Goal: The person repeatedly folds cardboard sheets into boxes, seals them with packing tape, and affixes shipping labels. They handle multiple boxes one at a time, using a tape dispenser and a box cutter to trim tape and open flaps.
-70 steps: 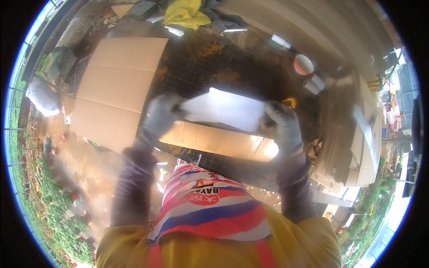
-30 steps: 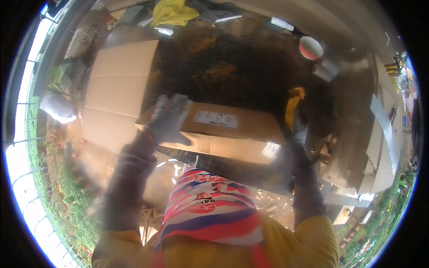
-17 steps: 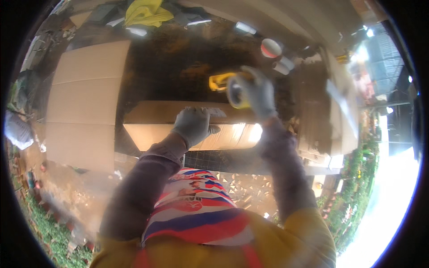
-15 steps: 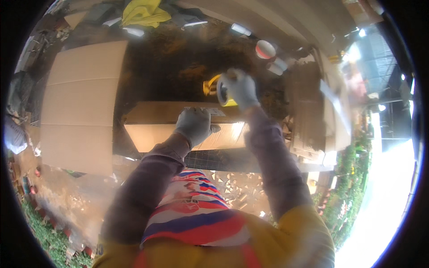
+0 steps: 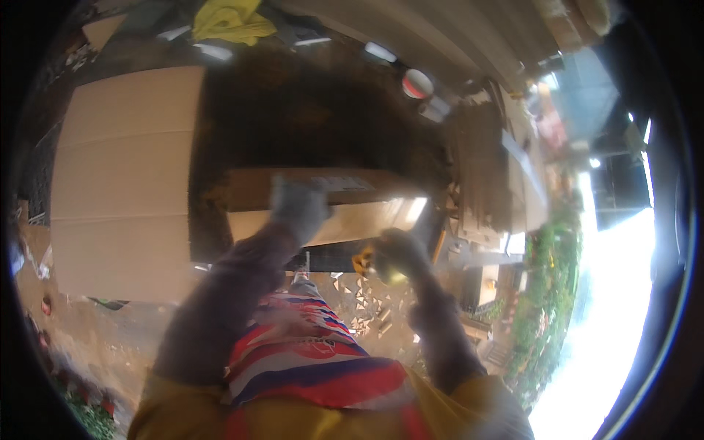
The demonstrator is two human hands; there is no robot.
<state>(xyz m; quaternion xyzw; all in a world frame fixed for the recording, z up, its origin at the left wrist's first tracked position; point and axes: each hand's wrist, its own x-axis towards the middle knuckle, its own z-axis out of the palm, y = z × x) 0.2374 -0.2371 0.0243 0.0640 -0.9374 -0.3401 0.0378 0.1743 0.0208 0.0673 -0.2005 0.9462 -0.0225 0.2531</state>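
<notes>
A long, narrow cardboard box [image 5: 367, 214] lies in front of me on a dark work surface, with a printed label on its brown upper face. My left hand [image 5: 299, 209], in a grey glove, is at the left part of this box; motion smears its fingers. Lower and to the right, near the box's front right end, my gloved right hand [image 5: 403, 255] is closed around a yellow tape dispenser [image 5: 362, 262]. The dispenser is blurred and partly hidden by the hand. Shiny tape shows on the right end of the box's front face.
A large flat cardboard sheet [image 5: 121, 176] lies at the left. Stacked flat cardboard [image 5: 480, 169] stands on the right. Toward the back are a red-and-white tape roll [image 5: 416, 84], a white roll [image 5: 435, 109] and a yellow cloth [image 5: 231, 20]. Scraps litter the floor [image 5: 345, 312].
My right hand has come down toward me with the tape dispenser, from behind the box to below its front right edge. The left hand stays at the box. The whole view has shifted slightly.
</notes>
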